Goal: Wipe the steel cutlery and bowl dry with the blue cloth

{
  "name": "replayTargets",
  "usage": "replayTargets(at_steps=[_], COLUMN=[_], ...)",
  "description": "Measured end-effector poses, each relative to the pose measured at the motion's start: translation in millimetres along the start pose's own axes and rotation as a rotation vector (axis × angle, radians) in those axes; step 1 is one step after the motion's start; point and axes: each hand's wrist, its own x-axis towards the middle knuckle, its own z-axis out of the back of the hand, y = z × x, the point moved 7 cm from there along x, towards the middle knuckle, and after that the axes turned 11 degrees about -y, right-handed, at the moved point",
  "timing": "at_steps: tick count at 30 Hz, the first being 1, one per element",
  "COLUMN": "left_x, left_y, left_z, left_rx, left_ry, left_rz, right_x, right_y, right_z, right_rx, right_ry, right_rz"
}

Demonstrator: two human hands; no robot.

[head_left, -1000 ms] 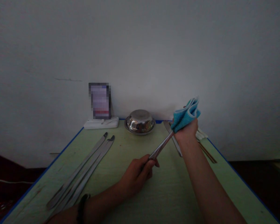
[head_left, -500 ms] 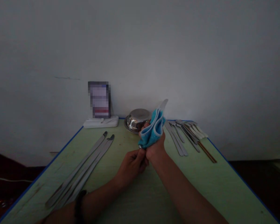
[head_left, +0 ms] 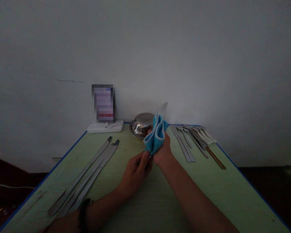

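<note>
Knife [head_left: 164,107] and blue cloth [head_left: 155,137] are held over the green desk [head_left: 208,194], in the middle of the frame. The left hand [head_left: 135,170] pinches the knife handle. The right hand [head_left: 163,151] squeezes the blue cloth around the knife, whose tip pokes out on top by the steel bowl [head_left: 140,125]. Spoons [head_left: 190,142] lie at right.

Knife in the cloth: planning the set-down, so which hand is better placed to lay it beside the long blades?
Left, probably: the left hand grips the bare handle end of the knife and sits nearer the long blades; the right hand holds the cloth round the blade.
</note>
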Motion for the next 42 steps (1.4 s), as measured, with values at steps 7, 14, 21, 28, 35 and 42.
replayTargets(at_steps=[7,14,21,28,35,42], left_x=[-8,-19,-19,-9,-12,-22], left_y=[1,-1,8,8,10,3], left_z=[-10.7,-21.8,-30.4,-20.5,-26.4,-32.6], left_rx=[0.215,0.377,0.366,0.310,0.409,0.583], left_ry=[0.177,0.377,0.468,0.260,0.417,0.594], left_rz=[-0.052,-0.211,-0.080,-0.053,-0.107,-0.257], right_x=[9,27,30,1,2,23], right_y=[41,80,99,56,56,115], right_z=[13,30,46,13,12,41], right_rx=[0.067,0.086,-0.182,-0.787,-0.890,-0.559], right_ry=[-0.148,-0.250,-0.427,-0.219,-0.164,-0.421], right_rz=[-0.067,0.039,0.333,0.624,0.682,0.601])
